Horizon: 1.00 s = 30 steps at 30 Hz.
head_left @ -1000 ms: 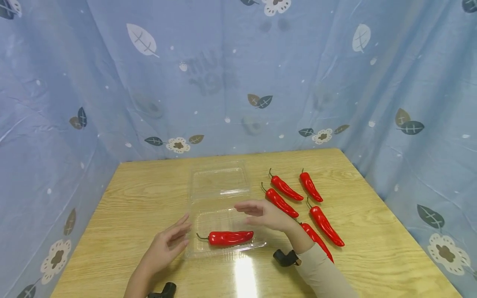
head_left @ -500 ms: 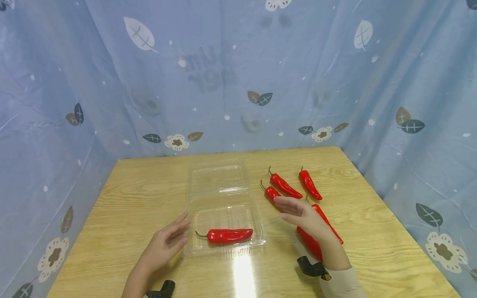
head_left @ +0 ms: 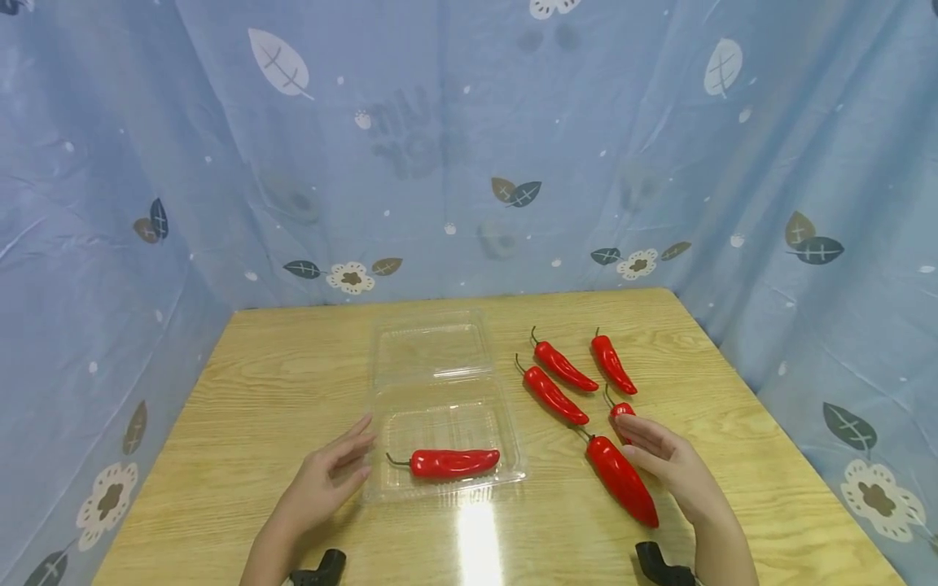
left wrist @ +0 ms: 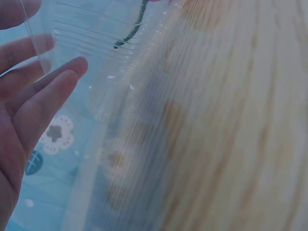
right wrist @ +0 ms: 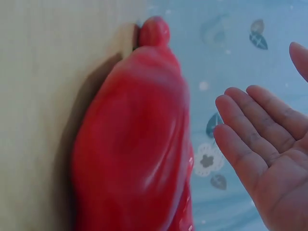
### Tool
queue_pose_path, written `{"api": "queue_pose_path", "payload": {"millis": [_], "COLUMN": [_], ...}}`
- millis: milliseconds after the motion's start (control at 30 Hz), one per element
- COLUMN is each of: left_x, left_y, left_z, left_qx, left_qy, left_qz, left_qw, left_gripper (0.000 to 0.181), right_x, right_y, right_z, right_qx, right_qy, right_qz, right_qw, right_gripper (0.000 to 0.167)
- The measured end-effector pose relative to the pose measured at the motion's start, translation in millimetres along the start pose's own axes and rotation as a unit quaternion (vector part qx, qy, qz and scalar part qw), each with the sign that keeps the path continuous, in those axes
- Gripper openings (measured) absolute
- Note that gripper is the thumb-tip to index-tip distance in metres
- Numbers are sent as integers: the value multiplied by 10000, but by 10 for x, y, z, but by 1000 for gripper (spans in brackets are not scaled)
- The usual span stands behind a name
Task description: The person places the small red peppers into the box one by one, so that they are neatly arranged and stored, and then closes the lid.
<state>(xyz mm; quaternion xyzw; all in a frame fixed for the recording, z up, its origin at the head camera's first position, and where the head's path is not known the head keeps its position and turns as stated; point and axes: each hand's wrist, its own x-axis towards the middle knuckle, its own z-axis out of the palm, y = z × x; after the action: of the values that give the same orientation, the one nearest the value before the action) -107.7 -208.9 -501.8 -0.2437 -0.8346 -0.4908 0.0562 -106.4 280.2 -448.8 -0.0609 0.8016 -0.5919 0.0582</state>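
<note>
At the lower centre of the head view, one red pepper (head_left: 454,463) lies inside the near half of a clear container (head_left: 432,423), whose lid (head_left: 428,350) is spread open. I judge the work early: one pepper is in, five loose peppers (head_left: 554,396) are on the table (head_left: 278,374) at right. The boxed one runs nearly level, stem left, tip right; the others slant, stems upper left. I see the right hand (head_left: 674,462) extended and ungrasping, partly hiding a loose pepper; the left hand (head_left: 324,482), likewise released, sits by the container's left edge. Contact I cannot tell.
</note>
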Motion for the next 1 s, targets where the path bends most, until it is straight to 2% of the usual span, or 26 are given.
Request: {"api": "queue_pose_path", "payload": {"millis": [133,333,800,1000], "left_x": [-7,-7,-3,-6], "left_y": [3,8,10,1], "left_z": [2,5,9,7], "left_qx": [91,54,38,2], "left_qy": [42,32,-11,-7], "left_qz": [18,91,10,26], "left_qw": [9999,9999,10000,10000], "left_gripper": [41,40,43,41], "right_x": [-40,-84,-97,-78], "right_y": [41,95,259,286], "right_z": [-22,-9,14,31], "right_qx": [1,-101,-211,-421], "right_qy": [56,-123,-342,-418], "right_qz": [358,547,1266,1248], "right_qw": [9993,9984,9911,9904], "right_gripper": [54,58,69,67]}}
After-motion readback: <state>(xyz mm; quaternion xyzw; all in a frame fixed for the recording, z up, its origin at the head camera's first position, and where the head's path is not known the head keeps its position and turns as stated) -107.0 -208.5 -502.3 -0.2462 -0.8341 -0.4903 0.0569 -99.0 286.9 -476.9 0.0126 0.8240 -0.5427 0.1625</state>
